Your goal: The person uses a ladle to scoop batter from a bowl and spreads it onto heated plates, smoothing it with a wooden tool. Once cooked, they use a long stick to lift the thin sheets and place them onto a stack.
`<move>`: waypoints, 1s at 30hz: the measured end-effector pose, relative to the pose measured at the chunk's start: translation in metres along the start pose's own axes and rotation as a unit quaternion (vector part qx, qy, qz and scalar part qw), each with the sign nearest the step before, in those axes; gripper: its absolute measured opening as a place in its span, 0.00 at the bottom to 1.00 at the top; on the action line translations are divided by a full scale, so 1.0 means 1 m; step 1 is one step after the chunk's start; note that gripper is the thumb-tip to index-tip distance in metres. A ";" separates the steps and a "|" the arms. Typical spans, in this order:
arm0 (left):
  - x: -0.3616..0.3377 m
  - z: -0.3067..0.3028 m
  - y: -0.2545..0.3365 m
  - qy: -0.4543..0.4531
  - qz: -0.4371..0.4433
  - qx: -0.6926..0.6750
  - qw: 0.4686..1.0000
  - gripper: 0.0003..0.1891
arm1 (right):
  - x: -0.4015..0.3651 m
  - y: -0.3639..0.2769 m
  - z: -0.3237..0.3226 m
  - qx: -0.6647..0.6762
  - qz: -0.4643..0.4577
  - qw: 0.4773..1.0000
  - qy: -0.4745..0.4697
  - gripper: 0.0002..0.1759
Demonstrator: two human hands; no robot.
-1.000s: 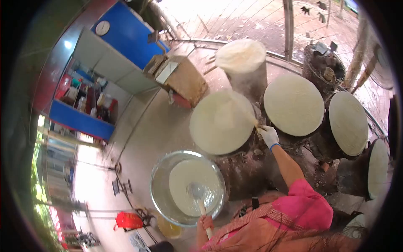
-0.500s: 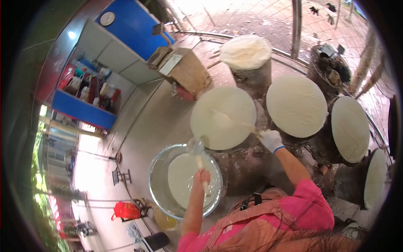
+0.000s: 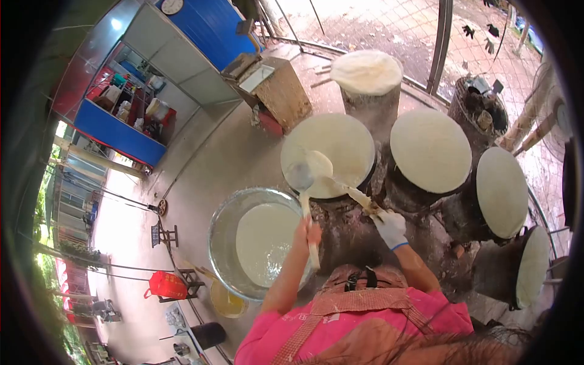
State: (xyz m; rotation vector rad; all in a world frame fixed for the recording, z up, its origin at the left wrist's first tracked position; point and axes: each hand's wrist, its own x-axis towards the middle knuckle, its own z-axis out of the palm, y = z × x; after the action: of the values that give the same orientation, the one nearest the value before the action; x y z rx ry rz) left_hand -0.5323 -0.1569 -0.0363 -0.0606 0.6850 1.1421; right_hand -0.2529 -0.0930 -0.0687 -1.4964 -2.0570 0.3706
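My bare left hand (image 3: 308, 236) is wrapped round the wooden handle of a ladle (image 3: 299, 176). The ladle's metal bowl hangs over the near left part of a round, batter-covered cooking surface (image 3: 337, 137). In my right hand (image 3: 390, 228), which wears a white glove with a blue cuff, is the handle of a wooden spreader (image 3: 359, 198). Its pale rounded head overlaps the same round surface, right beside the ladle bowl. Below and left of the ladle stands a wide metal basin (image 3: 220, 228) holding pale liquid batter (image 3: 264, 246).
More round pale tops stand to the right, including one large disc (image 3: 431, 150) and another (image 3: 502, 191). A cloth-covered drum (image 3: 366, 72) is behind. A wooden box (image 3: 283, 91) stands at the back left. Near the basin are a yellow bucket (image 3: 228, 299) and a red bag (image 3: 166, 285).
My left hand has carried the ladle from above the basin up to the round cooking surface. My right hand's spreader head now shows sharply beside the ladle. The view has shifted slightly.
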 end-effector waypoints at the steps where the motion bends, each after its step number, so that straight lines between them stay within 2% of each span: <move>1: -0.005 -0.001 0.000 0.008 -0.008 0.001 1.000 0.21 | -0.008 -0.003 -0.006 -0.012 -0.015 1.000 0.018 0.10; 3: -0.025 -0.009 -0.024 0.119 -0.072 -0.015 0.990 0.23 | -0.030 -0.004 0.000 -0.063 -0.028 0.997 0.039 0.12; 4: -0.031 -0.011 -0.031 0.135 -0.086 -0.026 0.987 0.23 | -0.036 -0.010 0.000 -0.067 0.017 0.998 0.008 0.15; 6: -0.014 0.004 -0.022 0.080 -0.192 -0.214 0.954 0.23 | -0.055 -0.011 0.006 -0.023 0.043 0.998 0.042 0.16; 7: -0.016 0.007 -0.022 0.034 -0.250 -0.298 0.921 0.22 | -0.064 -0.010 0.003 -0.032 0.052 0.997 0.038 0.16; 9: -0.033 0.013 -0.033 0.012 -0.276 -0.319 0.907 0.22 | -0.078 -0.012 -0.009 0.021 0.084 0.996 0.020 0.16; 10: -0.036 0.019 -0.036 -0.015 -0.295 -0.330 0.897 0.21 | -0.079 -0.027 -0.032 0.099 0.169 0.981 0.000 0.16; 11: -0.041 0.019 -0.042 -0.029 -0.270 -0.286 0.919 0.21 | -0.087 -0.024 -0.036 0.110 0.180 0.978 0.002 0.15; 12: -0.044 0.018 -0.049 -0.051 -0.259 -0.237 0.935 0.21 | -0.095 -0.022 -0.043 0.125 0.140 0.981 0.044 0.15; 13: -0.053 0.046 -0.055 -0.072 -0.315 -0.309 0.894 0.21 | -0.105 -0.020 -0.057 0.122 0.165 0.978 0.022 0.16; 14: -0.059 0.059 -0.064 -0.049 -0.327 -0.320 0.888 0.22 | -0.114 -0.012 -0.071 0.104 0.157 0.982 -0.005 0.17; 15: -0.056 0.066 -0.074 -0.053 -0.330 -0.260 0.906 0.23 | -0.122 -0.006 -0.084 0.134 0.170 0.976 0.002 0.19; 16: -0.045 0.058 -0.087 -0.043 -0.335 -0.227 0.913 0.23 | -0.134 0.009 -0.095 0.134 0.209 0.968 -0.033 0.20; 18: -0.031 0.052 -0.115 -0.051 -0.345 -0.168 0.922 0.24 | -0.157 0.032 -0.131 0.183 0.275 0.943 -0.030 0.21; 20: -0.024 0.067 -0.158 -0.002 -0.360 -0.172 0.917 0.23 | -0.197 0.081 -0.160 0.206 0.311 0.927 0.035 0.21; 22: -0.010 0.075 -0.195 0.017 -0.400 -0.194 0.896 0.22 | -0.243 0.129 -0.193 0.155 0.430 0.885 0.092 0.20; 23: -0.006 0.082 -0.209 0.025 -0.395 -0.181 0.900 0.20 | -0.268 0.148 -0.206 0.126 0.459 0.869 0.133 0.20; 25: 0.004 0.101 -0.244 0.032 -0.451 -0.171 0.876 0.15 | -0.320 0.182 -0.245 0.051 0.536 0.816 0.209 0.19; 28: 0.018 0.114 -0.276 0.025 -0.521 -0.144 0.841 0.14 | -0.381 0.201 -0.291 -0.028 0.634 0.717 0.288 0.18; 29: 0.025 0.123 -0.285 0.011 -0.556 -0.140 0.819 0.18 | -0.396 0.199 -0.304 -0.061 0.656 0.689 0.303 0.18; 30: 0.032 0.130 -0.292 0.013 -0.566 -0.126 0.815 0.18 | -0.414 0.201 -0.311 -0.063 0.665 0.663 0.338 0.19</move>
State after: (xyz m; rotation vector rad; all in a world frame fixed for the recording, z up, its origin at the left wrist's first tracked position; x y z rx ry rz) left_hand -0.2148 -0.2092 -0.0347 -0.6318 0.3817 0.0539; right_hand 0.1761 -0.4446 -0.0402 -2.4860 -0.1334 0.1089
